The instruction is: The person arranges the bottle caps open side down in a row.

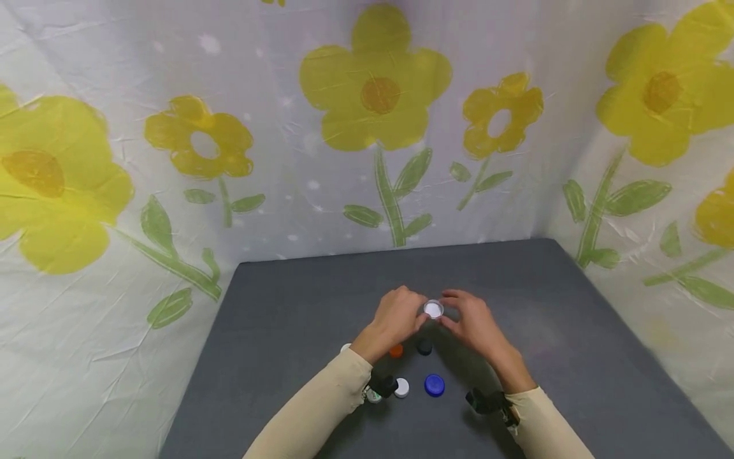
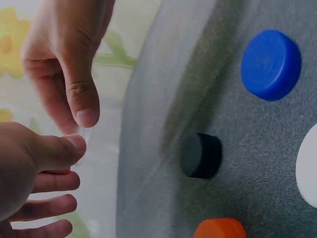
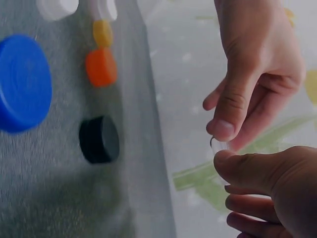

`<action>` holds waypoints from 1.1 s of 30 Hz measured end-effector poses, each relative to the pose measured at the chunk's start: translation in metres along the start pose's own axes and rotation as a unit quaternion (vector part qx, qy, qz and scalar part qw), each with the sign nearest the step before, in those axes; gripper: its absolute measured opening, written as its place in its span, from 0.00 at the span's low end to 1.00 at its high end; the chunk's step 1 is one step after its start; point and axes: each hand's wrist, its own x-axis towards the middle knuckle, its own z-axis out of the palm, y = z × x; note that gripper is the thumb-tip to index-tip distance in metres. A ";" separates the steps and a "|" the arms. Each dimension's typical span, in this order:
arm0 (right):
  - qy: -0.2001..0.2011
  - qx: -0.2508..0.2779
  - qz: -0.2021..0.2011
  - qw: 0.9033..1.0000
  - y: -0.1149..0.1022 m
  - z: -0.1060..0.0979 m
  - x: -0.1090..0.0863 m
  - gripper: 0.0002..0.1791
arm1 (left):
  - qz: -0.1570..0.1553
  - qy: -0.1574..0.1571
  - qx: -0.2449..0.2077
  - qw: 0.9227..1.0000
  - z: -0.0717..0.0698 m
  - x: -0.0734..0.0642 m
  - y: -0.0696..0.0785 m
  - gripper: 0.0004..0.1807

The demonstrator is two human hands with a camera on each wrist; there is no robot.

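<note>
Above the dark table, both hands pinch a small clear round lid [image 1: 433,310] whose middle looks white. My left hand [image 1: 397,313] holds its left side between thumb and fingers. On the opposite side, the thumb and fingers of my right hand [image 1: 474,324] are at its rim. In the left wrist view the two thumbs nearly meet, and only a sliver of the clear lid [image 2: 85,133] shows. A black bottle cap [image 1: 424,347] and an orange bottle cap [image 1: 396,350] lie on the table below the hands.
Closer to the body are a blue cap [image 1: 434,385], a white cap [image 1: 401,387] and a green-and-white cap [image 1: 373,396]. A yellow cap [image 3: 103,33] sits beside the orange one. The grey table [image 1: 275,319] meets a flower-printed curtain [image 1: 275,210] at its back and sides.
</note>
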 end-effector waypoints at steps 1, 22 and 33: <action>0.004 0.002 -0.003 1.000 -0.003 0.000 0.000 0.19 | -0.002 0.003 -0.001 1.000 -0.003 -0.003 -0.001 0.15; 0.061 0.065 -0.060 0.994 -0.049 0.016 -0.010 0.24 | -0.032 0.075 -0.083 0.993 -0.030 -0.069 -0.018 0.14; 0.066 0.114 -0.071 0.989 -0.066 0.023 -0.012 0.24 | -0.066 0.112 -0.104 0.986 -0.040 -0.094 -0.024 0.18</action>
